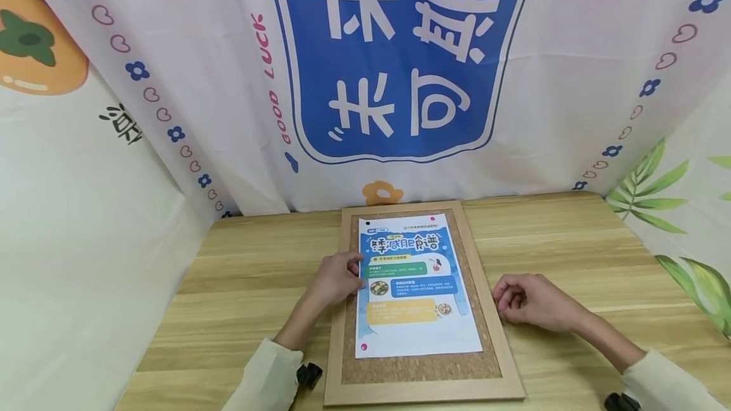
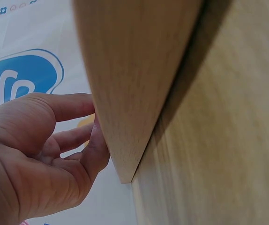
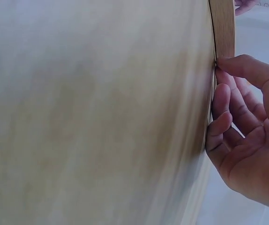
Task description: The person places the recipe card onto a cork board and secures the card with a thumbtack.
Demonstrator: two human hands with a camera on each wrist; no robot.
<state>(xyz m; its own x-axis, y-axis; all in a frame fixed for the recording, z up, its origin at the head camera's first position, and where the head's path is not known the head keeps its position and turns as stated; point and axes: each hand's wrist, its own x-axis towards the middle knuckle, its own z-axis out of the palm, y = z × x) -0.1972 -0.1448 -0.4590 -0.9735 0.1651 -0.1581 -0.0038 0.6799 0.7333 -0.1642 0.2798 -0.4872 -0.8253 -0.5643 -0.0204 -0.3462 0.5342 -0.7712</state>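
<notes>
A cork board [image 1: 421, 368] with a pale wooden frame lies on the table, and a printed poster [image 1: 419, 337] covers much of its cork. My left hand [image 1: 337, 278] reaches over the left side of the frame, with loosely bent fingers at the poster's left edge. In the left wrist view its fingertips go out of sight behind the wooden frame [image 2: 134, 70]. My right hand [image 1: 537, 302] rests on the table beside the board, its fingers loosely curled. Its thumb and index fingertips sit right at the frame's right edge [image 3: 223, 33].
A black pin [image 1: 368, 223] marks the poster's top left corner; pink pins are at its top right [image 1: 432, 219] and bottom left [image 1: 363, 347]. The wood-grain table [image 1: 268, 240] ends at a printed curtain [image 1: 491, 170] behind the board.
</notes>
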